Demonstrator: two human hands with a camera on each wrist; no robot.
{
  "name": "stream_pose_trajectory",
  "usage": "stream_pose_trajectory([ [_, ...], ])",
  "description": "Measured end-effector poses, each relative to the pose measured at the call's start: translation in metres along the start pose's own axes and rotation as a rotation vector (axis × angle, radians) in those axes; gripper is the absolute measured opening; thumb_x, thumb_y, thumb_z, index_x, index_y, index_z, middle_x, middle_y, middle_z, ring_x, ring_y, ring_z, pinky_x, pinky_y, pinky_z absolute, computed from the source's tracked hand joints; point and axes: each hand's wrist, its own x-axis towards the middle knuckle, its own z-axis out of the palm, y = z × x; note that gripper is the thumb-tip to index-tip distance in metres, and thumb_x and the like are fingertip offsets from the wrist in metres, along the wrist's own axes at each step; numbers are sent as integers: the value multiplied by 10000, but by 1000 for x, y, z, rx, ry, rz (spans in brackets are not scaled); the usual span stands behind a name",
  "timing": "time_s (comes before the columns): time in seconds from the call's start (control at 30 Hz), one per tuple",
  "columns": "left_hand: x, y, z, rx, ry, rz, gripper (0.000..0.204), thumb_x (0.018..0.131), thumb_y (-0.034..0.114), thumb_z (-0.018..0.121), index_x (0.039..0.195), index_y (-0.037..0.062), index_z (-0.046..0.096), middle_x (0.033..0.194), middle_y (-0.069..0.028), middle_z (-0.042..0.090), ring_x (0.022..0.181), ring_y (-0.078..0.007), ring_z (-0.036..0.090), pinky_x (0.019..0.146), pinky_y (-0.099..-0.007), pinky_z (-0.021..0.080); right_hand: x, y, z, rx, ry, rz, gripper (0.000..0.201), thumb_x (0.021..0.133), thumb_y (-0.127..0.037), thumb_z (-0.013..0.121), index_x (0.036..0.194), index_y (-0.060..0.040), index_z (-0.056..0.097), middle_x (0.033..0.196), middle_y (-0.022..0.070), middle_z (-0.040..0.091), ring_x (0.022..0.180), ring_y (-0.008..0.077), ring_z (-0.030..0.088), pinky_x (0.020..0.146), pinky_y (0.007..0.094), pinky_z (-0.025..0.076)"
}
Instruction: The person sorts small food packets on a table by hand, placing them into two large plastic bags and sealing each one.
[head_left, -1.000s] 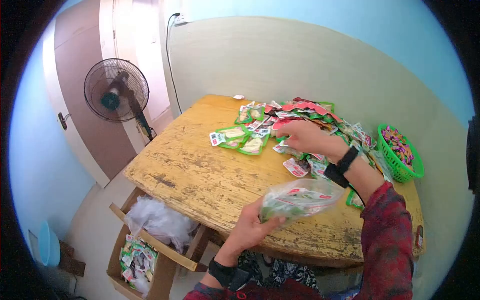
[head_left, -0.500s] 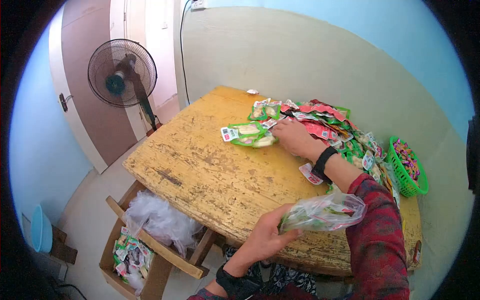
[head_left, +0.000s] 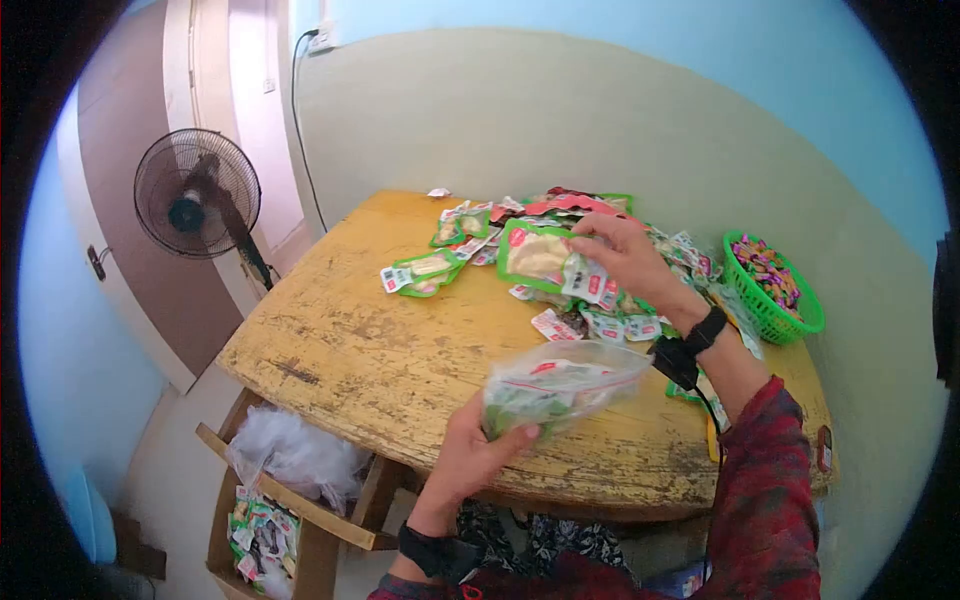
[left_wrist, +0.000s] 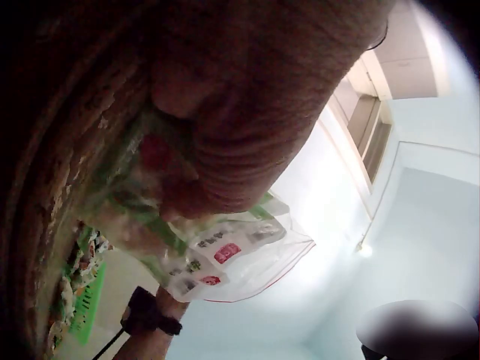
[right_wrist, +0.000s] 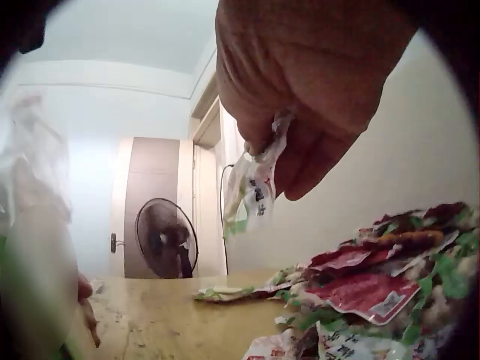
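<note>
My left hand [head_left: 470, 452] grips a clear zip bag [head_left: 570, 385] by its lower left side, over the table's front part. Inside the bag, green-and-white snack packets [left_wrist: 225, 247] show through the plastic. My right hand [head_left: 635, 255] pinches a green-edged snack packet [head_left: 540, 255] with pale pieces inside, holding it up over the table. In the right wrist view that packet [right_wrist: 255, 187] hangs from between thumb and fingers. Beneath and behind the right hand spreads a pile of similar packets [right_wrist: 360, 292], some red. Two green-edged packets [head_left: 428, 270] lie apart to the left.
On the worn yellow table [head_left: 340, 320], a green basket [head_left: 800, 325] of purple-wrapped sweets stands at the right. An open drawer [head_left: 330, 515] below holds clear plastic bags [head_left: 290, 455]. A cardboard box [head_left: 315, 560] of packets sits under it. A fan [head_left: 197, 195] stands by the door.
My right hand has taken a green-edged packet from the left group beside the pile and raised it. My left hand keeps hold of the zip bag throughout. The head view has shifted.
</note>
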Motion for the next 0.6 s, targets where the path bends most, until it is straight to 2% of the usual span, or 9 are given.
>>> stream_pose_trajectory([
  [0.07, 0, -3, -2, 34, 3, -6, 512, 893, 105, 789, 1350, -16, 594, 1218, -69, 711, 1090, -150, 643, 979, -340, 513, -13, 5, -19, -2, 90, -67, 170, 991, -183, 686, 1042, -22, 678, 935, -32, 634, 883, 70, 558, 791, 265, 475],
  [0.13, 0, -8, -3, 61, 6, -9, 506, 890, 103, 792, 1344, -11, 599, 1218, -70, 710, 1088, -148, 644, 980, -340, 513, -29, -31, -42, 65, 133, 99, 172, 1002, -163, 678, 1101, -24, 702, 1002, -20, 687, 932, 75, 610, 837, 264, 509],
  [0.23, 1, -7, -2, 77, 21, -9, 488, 890, 104, 791, 1328, -13, 609, 1223, -75, 708, 1102, -150, 646, 985, -339, 511, -49, -77, -64, 237, 213, 5, 168, 1010, -119, 665, 1143, -27, 710, 1032, 5, 721, 949, 84, 651, 836, 264, 537],
  [0.33, 2, -3, 1, 16, 31, 0, 482, 895, 107, 787, 1324, -20, 609, 1241, -78, 704, 1123, -155, 645, 994, -337, 507, -58, -95, -82, 318, 101, -143, 170, 1012, -69, 647, 1164, -16, 702, 1035, 40, 739, 946, 87, 673, 817, 257, 554],
  [0.43, 3, -2, 1, 10, 15, -9, 485, 897, 104, 784, 1329, -23, 603, 1260, -77, 697, 1142, -160, 641, 1003, -336, 502, -68, -126, -78, 203, 46, -137, 156, 1005, -55, 648, 1141, -7, 710, 1017, 40, 740, 946, 102, 676, 830, 272, 555],
  [0.53, 3, -1, 1, 21, -1, -7, 500, 899, 101, 782, 1345, -21, 592, 1276, -76, 689, 1154, -163, 635, 1010, -337, 500, -67, -144, -61, -144, 18, -340, 138, 994, -52, 649, 1105, 2, 711, 999, 59, 739, 921, 121, 675, 834, 288, 550],
  [0.6, 2, -1, 1, 37, -1, 24, 510, 899, 98, 780, 1354, -20, 584, 1285, -77, 683, 1163, -164, 631, 1014, -339, 499, -65, -148, -59, -179, -14, -341, 128, 979, -49, 658, 1085, 3, 706, 977, 73, 734, 903, 135, 674, 827, 299, 544],
])
